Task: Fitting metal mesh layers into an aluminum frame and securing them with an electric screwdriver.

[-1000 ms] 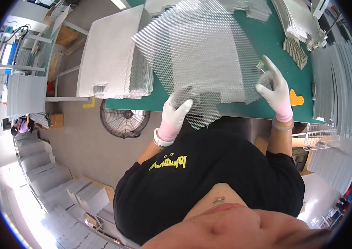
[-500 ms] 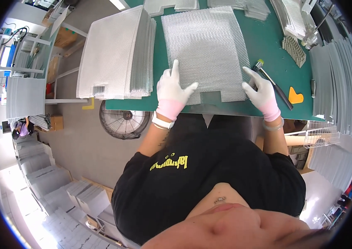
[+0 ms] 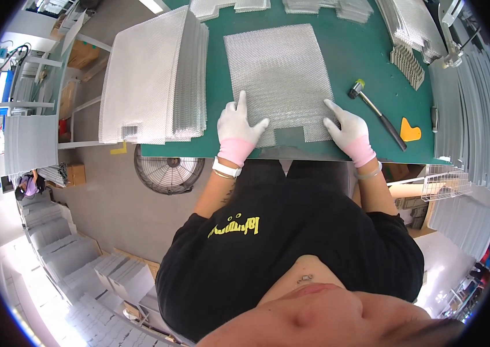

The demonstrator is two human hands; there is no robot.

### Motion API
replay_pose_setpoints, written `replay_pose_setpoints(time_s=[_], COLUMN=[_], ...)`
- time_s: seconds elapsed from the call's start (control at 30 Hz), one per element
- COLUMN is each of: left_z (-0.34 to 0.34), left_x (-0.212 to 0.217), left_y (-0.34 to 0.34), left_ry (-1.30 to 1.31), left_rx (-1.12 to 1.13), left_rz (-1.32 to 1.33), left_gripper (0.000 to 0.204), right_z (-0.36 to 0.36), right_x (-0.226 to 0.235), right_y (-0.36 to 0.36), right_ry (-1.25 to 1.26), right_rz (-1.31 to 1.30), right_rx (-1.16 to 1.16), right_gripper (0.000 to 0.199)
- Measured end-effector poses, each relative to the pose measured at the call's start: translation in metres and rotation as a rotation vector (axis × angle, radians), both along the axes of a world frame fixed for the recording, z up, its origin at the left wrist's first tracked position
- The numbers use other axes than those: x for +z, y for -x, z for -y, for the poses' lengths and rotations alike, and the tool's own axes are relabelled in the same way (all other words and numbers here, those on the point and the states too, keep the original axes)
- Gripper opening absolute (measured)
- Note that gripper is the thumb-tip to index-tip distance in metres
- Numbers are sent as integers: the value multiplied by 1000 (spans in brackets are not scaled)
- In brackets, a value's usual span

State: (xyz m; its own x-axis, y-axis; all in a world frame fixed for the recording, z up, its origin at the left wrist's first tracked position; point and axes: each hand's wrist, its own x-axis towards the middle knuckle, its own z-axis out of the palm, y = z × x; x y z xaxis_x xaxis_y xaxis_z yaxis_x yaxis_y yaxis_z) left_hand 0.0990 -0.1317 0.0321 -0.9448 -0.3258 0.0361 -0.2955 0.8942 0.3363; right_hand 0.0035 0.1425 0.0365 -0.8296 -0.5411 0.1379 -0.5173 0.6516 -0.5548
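Flat on the green table lies a silvery metal mesh panel (image 3: 279,69) with a rectangular notch in its near edge. My left hand (image 3: 237,127), in a white glove with a pink cuff, rests at the panel's near left corner. Its index finger points forward and the thumb stretches over the mesh. At the near right corner my right hand (image 3: 347,132), gloved alike, touches the side edge with index finger and thumb apart. Both hands are open, set on either side of the panel. Whether another sheet lies under it I cannot tell.
To the left stands a thick stack of mesh panels (image 3: 144,75). A mallet (image 3: 377,110) and a yellow scraper (image 3: 411,130) lie right of my right hand. More mesh pieces (image 3: 409,29) sit at the far right. Below the table's left side is a floor fan (image 3: 170,170).
My right hand has moved left against the panel's side. A second mesh layer that stuck out along the right edge no longer shows, and the edges now line up.
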Motion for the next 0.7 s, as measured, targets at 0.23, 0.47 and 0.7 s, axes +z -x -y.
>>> replay_pose_setpoints(time_s=[0.23, 0.47, 0.7], left_z=[8, 11, 11], left_x=[-7, -3, -4], left_y=[0, 3, 6], left_ry=[-31, -41, -85], left_rx=[-20, -14, 15], left_rz=[23, 62, 81], left_gripper=[91, 90, 91], right_z=[-3, -6, -6], right_x=[2, 0, 5], right_y=[3, 7, 7], right_ry=[-68, -97, -162], right_rz=[4, -5, -10], right_rx=[71, 170, 144], right_gripper=[46, 50, 50])
